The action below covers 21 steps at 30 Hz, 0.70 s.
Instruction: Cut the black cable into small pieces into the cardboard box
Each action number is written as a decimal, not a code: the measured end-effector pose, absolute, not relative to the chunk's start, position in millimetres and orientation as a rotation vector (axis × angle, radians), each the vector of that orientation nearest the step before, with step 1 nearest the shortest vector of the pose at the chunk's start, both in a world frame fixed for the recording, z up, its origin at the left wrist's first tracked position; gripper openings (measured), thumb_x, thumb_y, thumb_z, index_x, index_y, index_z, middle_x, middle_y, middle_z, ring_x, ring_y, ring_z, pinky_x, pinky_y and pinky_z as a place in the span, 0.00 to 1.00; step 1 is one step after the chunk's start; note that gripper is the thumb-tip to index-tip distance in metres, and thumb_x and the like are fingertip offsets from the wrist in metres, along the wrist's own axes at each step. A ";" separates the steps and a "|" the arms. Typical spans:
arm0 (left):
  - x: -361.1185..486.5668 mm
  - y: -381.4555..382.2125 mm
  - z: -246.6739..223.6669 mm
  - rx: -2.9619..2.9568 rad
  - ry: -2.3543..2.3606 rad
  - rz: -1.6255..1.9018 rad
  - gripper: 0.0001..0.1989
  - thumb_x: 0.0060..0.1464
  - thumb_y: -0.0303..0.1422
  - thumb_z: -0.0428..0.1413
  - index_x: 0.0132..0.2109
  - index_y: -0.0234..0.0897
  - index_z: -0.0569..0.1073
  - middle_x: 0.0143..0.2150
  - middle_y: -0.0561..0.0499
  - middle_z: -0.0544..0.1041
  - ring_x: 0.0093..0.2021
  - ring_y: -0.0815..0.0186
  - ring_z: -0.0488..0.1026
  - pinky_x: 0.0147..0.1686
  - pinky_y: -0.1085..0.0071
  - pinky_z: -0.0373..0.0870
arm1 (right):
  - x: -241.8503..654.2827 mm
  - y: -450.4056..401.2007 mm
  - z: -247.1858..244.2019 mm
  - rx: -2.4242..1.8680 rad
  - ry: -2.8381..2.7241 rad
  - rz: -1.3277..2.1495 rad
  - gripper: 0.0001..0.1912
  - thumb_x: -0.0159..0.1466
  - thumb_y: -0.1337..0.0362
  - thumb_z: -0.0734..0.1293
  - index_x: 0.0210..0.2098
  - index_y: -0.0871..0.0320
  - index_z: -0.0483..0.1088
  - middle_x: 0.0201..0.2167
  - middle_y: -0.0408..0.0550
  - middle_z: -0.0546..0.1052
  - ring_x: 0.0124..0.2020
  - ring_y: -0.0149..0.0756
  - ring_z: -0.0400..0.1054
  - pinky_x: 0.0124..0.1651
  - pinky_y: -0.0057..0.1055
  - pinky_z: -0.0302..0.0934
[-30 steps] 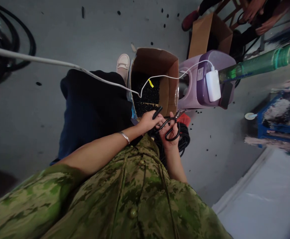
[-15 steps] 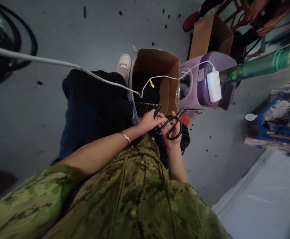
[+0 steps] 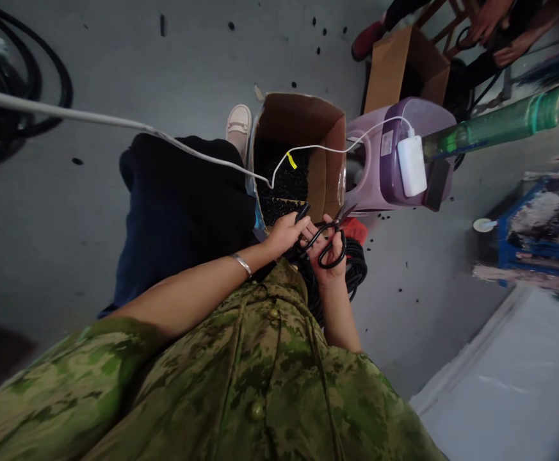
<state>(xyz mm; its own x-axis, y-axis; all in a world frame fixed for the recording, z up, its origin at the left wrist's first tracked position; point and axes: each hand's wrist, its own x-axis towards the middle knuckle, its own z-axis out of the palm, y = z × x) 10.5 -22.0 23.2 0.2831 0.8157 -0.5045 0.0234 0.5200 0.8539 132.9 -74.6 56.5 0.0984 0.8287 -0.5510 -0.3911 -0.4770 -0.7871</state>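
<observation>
My left hand [image 3: 283, 235] is closed around a short black ribbed piece [image 3: 302, 212], whose end sticks out past the fingers. Beside it, my right hand [image 3: 328, 272] holds black-handled scissors [image 3: 333, 256], the blades pointing up and away from me. The fingertips of both hands meet or nearly meet; what lies between them is too small to make out. Just beyond the hands is an open cardboard box [image 3: 326, 186] with many small black pieces [image 3: 286, 186] in it. A coil of black hose or cable [image 3: 355, 272] sits under my right forearm.
A white cable [image 3: 149, 128] crosses over the box to a white power bank [image 3: 412, 168] on a purple plastic stool [image 3: 380, 173]. A red item [image 3: 356, 229] lies by the coil. Another person's hands [image 3: 490, 22] are near a second box [image 3: 389, 64]. Black bits dot the floor.
My right hand and the scissors have shifted slightly left, closer to my left hand. The left hand keeps the black ribbed piece and has barely moved.
</observation>
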 end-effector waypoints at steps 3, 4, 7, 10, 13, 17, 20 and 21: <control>10.9 -22.1 22.3 0.744 1.059 0.620 0.18 0.63 0.45 0.47 0.32 0.37 0.66 0.18 0.58 0.62 0.17 0.73 0.59 0.19 0.76 0.56 | 134.7 -76.1 54.6 -1.384 -0.459 1.575 0.26 0.67 0.42 0.55 0.57 0.48 0.61 0.53 0.53 0.76 0.52 0.40 0.72 0.44 0.41 0.71; 10.9 -21.9 22.7 0.745 1.046 0.613 0.18 0.63 0.45 0.47 0.32 0.37 0.66 0.18 0.58 0.62 0.17 0.73 0.59 0.19 0.76 0.57 | 135.4 -76.9 53.5 -1.373 -0.459 1.574 0.25 0.67 0.43 0.55 0.58 0.48 0.61 0.52 0.53 0.76 0.52 0.40 0.73 0.44 0.41 0.71; 10.5 -21.0 24.7 0.874 1.087 0.601 0.11 0.57 0.39 0.56 0.32 0.36 0.68 0.23 0.56 0.68 0.23 0.71 0.65 0.24 0.76 0.61 | 136.5 -79.2 49.1 -1.330 -0.473 1.547 0.24 0.68 0.45 0.56 0.58 0.49 0.62 0.52 0.53 0.77 0.52 0.41 0.73 0.45 0.42 0.71; 10.1 -20.2 24.4 1.056 1.164 0.613 0.05 0.52 0.32 0.58 0.32 0.36 0.69 0.28 0.54 0.73 0.29 0.69 0.69 0.30 0.75 0.64 | 136.0 -81.1 45.6 -1.321 -0.479 1.536 0.25 0.67 0.45 0.57 0.58 0.50 0.62 0.51 0.53 0.77 0.51 0.41 0.74 0.45 0.43 0.72; 9.6 -20.2 21.7 1.186 1.219 0.570 0.06 0.53 0.30 0.56 0.29 0.38 0.67 0.25 0.54 0.70 0.29 0.68 0.67 0.31 0.74 0.63 | 135.5 -82.4 44.1 -1.340 -0.461 1.563 0.26 0.67 0.46 0.59 0.60 0.50 0.61 0.51 0.53 0.77 0.49 0.41 0.74 0.45 0.42 0.72; 9.7 -21.4 20.3 1.266 1.232 0.493 0.06 0.56 0.31 0.54 0.30 0.38 0.67 0.26 0.53 0.70 0.29 0.66 0.67 0.32 0.72 0.62 | 136.8 -82.9 45.3 -1.353 -0.462 1.574 0.28 0.66 0.46 0.60 0.61 0.50 0.59 0.49 0.52 0.78 0.47 0.40 0.75 0.43 0.39 0.72; 9.9 -22.4 23.0 1.266 1.200 0.452 0.05 0.55 0.34 0.56 0.34 0.37 0.69 0.31 0.51 0.73 0.32 0.65 0.70 0.35 0.71 0.64 | 141.8 -82.4 50.0 -1.401 -0.504 1.538 0.30 0.63 0.46 0.65 0.60 0.51 0.60 0.46 0.51 0.80 0.43 0.39 0.76 0.40 0.35 0.72; 9.9 -22.6 24.2 1.260 1.192 0.436 0.07 0.55 0.35 0.56 0.36 0.36 0.70 0.32 0.50 0.74 0.33 0.64 0.71 0.36 0.71 0.64 | 144.5 -82.3 52.3 -1.442 -0.536 1.511 0.31 0.62 0.47 0.66 0.60 0.52 0.60 0.45 0.51 0.80 0.41 0.38 0.77 0.39 0.33 0.72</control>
<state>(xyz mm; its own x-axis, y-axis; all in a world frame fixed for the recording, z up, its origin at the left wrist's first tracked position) 9.9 -22.6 24.2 0.3874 0.8090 -0.4420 0.3328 0.3244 0.8855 144.5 -82.3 52.3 0.1416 0.8423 -0.5200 -0.3259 -0.4564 -0.8280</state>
